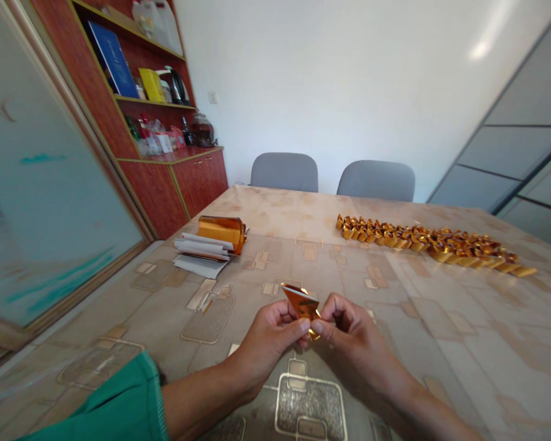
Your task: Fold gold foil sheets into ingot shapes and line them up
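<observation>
A partly folded sheet of gold foil paper is held up over the near middle of the table, its pointed corner tilted up to the left. My left hand is closed on its left side, thumb pressed along the lower edge. Closed on the lower right corner, my right hand pinches the paper between thumb and fingers. Both thumbs nearly meet at the bottom of the fold. The fingertips behind the paper are partly hidden.
A stack of gold foil sheets with white backs lies curled at the left. Rows of folded gold pieces stretch across the right of the patterned table. Two grey chairs stand at the far edge, beside a red-brown cabinet.
</observation>
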A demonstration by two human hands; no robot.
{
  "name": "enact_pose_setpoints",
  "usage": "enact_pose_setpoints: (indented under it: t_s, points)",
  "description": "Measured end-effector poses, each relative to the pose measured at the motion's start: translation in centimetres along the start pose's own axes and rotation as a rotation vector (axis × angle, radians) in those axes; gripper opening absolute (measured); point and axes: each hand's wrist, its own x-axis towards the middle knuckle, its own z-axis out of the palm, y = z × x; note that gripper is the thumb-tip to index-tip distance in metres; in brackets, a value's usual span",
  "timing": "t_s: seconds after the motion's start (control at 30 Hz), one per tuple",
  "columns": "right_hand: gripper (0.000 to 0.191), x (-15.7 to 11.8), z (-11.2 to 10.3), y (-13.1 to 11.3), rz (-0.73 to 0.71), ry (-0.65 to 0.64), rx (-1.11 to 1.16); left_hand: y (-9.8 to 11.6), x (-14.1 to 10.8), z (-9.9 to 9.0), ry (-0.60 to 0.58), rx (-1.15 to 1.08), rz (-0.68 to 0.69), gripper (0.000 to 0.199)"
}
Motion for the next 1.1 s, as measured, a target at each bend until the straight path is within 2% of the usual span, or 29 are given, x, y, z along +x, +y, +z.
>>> enact_pose_setpoints:
  t_s: [0.13,0.23,0.4,0.5,0.67,0.93,1.1]
  points:
    - [0.034,0.2,-0.7,-1.5,0.041,0.016,-0.211,0.1,0.3,-0.4,0.024,-0.020,0.039,0.032]
    - [0.040,0.3,-1.2,-1.5,0.083,0.043,-0.304,0.1,0.4,-0.6,0.067,-0.030,0.042,0.031]
    - [0.036,0.1,-1.0,0.0,0.068,0.064,-0.258,-0.1,0.4,-0.6,0.059,-0.011,0.028,0.030]
    - [0.035,0.1,-0.9,-0.1,0.056,0.058,-0.269,0.0,0.4,-0.5,0.061,0.001,0.027,0.030]
    - [0.036,0.1,-0.5,-0.8,0.119,0.008,-0.211,0.3,0.5,-0.5,0.071,-0.056,-0.001,0.034]
    - [0.029,-0.2,-0.5,0.8,0.103,0.050,-0.214,-0.1,0.3,-0.5,0.072,-0.143,-0.081,0.038]
    - [0.034,-0.2,-0.3,-0.4,0.085,0.012,-0.147,0.2,0.4,-0.5,0.047,-0.111,-0.050,0.037]
